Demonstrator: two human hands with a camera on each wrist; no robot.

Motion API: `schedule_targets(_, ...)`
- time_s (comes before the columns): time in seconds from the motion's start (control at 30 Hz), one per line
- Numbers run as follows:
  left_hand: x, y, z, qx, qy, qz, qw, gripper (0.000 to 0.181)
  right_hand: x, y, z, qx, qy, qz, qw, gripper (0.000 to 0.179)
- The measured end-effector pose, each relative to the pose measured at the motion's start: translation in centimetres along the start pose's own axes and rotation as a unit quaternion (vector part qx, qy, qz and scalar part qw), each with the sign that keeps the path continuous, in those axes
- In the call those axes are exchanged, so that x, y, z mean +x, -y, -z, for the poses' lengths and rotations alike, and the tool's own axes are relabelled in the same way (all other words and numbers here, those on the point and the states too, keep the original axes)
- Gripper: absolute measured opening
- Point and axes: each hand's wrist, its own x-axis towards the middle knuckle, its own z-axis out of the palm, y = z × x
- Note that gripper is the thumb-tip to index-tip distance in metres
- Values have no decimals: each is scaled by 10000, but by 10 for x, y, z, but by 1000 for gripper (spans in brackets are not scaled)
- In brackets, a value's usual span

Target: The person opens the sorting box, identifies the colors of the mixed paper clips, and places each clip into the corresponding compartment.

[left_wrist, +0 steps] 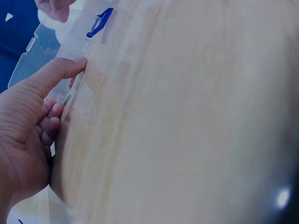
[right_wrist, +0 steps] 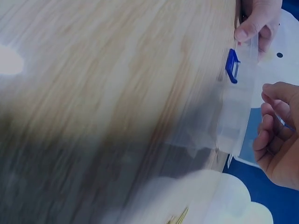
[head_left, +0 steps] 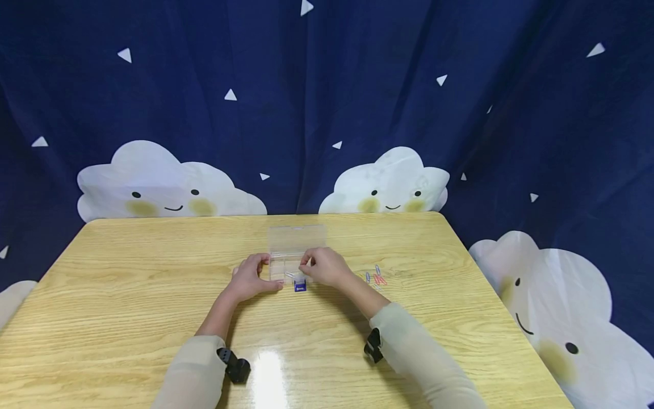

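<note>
Probably filling clear box [head_left: 278, 268] toward far edge of table [head_left: 153, 261]. Your left hand [head_left: 250, 278] grips it; right hand [head_left: 326, 267] pinched narrow, cannot tell contents. Next likely: lower fingertips inside.

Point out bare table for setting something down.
Bare table: left of the left hand to the left edge; between the sleeves, nearer the person than the blue latch; right of the paper clips to the right edge. Crowded: the clear box, with left hand and right hand at it, and the clips.
</note>
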Motion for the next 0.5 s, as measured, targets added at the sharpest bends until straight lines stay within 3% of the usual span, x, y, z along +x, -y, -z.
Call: schedule_targets(0.5,0,0,0,9,32,-9,10000,80,-16,-23,17,147,-235,-205,9994,9)
